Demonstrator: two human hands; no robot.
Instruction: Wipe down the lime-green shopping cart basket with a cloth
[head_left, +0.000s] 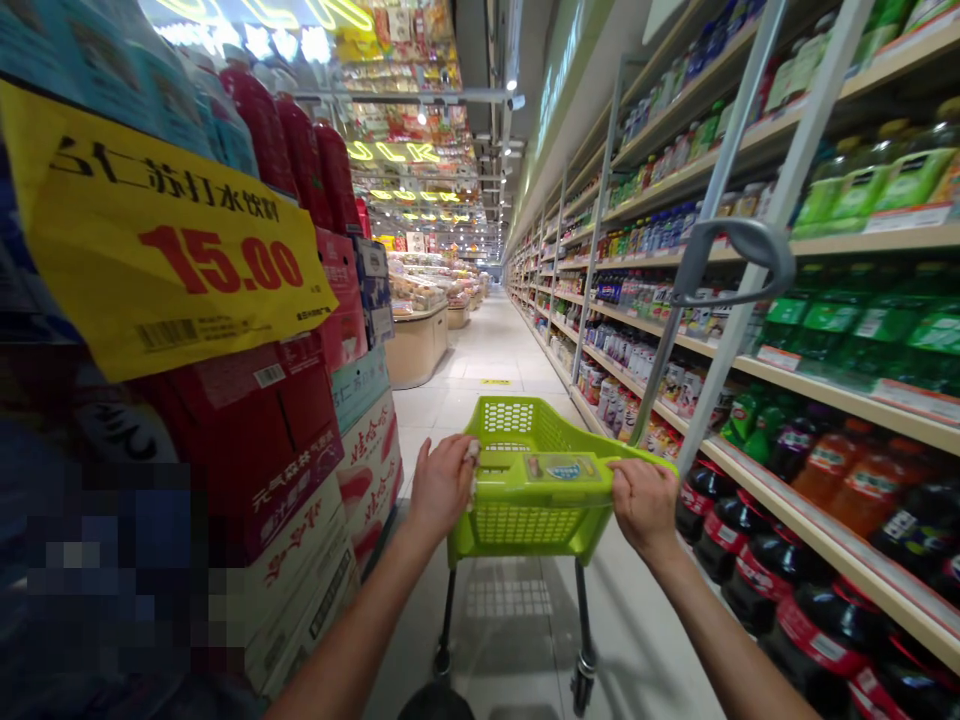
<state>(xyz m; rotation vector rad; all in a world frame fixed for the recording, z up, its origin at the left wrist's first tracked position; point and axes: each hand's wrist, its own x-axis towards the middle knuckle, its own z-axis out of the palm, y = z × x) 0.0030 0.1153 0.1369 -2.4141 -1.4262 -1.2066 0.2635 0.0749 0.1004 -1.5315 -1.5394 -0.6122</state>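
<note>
In the head view a lime-green plastic shopping cart [536,525] stands just in front of me on dark legs with casters. My left hand [444,485] is closed on the left end of its handle bar. A small whitish thing shows at those fingers, too small to name. My right hand [646,500] is wrapped round the right end of the handle. Between the hands, a label with a blue and yellow print [559,467] sits on the bar. Little of the basket's inside shows; its floor is mostly hidden behind the handle.
Drink shelves [840,390] line the right side, with large cola bottles [825,620] low down and a ladder with a grey handle [731,262]. Stacked drink cartons [247,450] with a yellow price sign [172,240] crowd the left. Ahead runs a tiled aisle [480,345] past display bins [416,350].
</note>
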